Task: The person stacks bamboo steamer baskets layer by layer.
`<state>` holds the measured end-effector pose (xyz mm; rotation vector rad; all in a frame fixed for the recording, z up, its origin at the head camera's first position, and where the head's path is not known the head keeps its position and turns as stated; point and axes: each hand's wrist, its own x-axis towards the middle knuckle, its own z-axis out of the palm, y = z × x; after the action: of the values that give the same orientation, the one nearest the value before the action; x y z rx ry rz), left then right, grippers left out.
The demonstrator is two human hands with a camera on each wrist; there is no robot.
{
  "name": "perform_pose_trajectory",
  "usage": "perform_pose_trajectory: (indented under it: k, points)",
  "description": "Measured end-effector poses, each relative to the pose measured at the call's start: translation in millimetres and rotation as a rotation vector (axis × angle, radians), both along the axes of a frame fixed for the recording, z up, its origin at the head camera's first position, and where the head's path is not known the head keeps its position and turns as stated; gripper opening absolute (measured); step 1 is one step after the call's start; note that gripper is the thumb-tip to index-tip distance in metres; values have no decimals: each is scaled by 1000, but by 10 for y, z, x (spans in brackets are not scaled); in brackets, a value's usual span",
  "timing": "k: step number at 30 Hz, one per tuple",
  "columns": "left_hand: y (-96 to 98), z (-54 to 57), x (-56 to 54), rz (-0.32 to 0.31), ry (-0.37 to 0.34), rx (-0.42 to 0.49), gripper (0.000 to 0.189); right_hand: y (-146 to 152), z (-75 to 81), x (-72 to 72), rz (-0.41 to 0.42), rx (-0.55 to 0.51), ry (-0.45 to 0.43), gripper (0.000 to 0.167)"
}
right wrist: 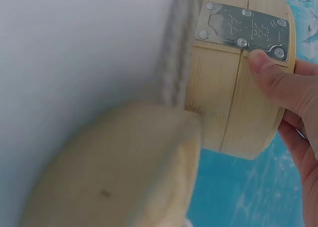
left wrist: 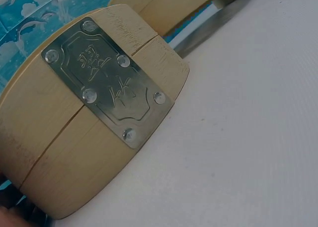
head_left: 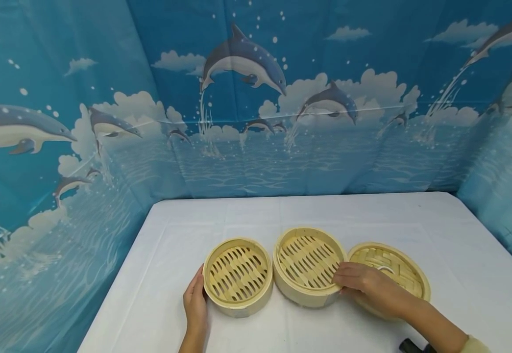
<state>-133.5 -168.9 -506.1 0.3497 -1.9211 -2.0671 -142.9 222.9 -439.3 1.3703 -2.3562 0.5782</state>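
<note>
Two round bamboo steamer baskets with slatted bottoms stand side by side. My left hand [head_left: 195, 304] rests along the outer left side of the left steamer basket [head_left: 238, 300], fingers against its wall. That basket's metal plate [left wrist: 107, 83] faces the left wrist camera. My right hand [head_left: 370, 287] grips the right rim of the middle steamer basket [head_left: 297, 290]. In the right wrist view the thumb presses its wall beside a metal plate [right wrist: 243, 31]. A thin gap shows under this basket in the left wrist view. The woven steamer lid [head_left: 407, 267] lies partly hidden under my right forearm.
A white cloth covers the table [head_left: 163, 255]. Dolphin-print curtains [head_left: 247, 162] hang behind it and at both sides. A small black object [head_left: 410, 346] lies at the front edge by the right sleeve [head_left: 475, 345].
</note>
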Motion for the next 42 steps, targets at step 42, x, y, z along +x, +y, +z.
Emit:
perform_pose_trajectory:
  k: [42]
  points:
    - [-10, 3, 9, -30, 104, -5, 47, -1238, 346, -420, 263, 1, 40, 31]
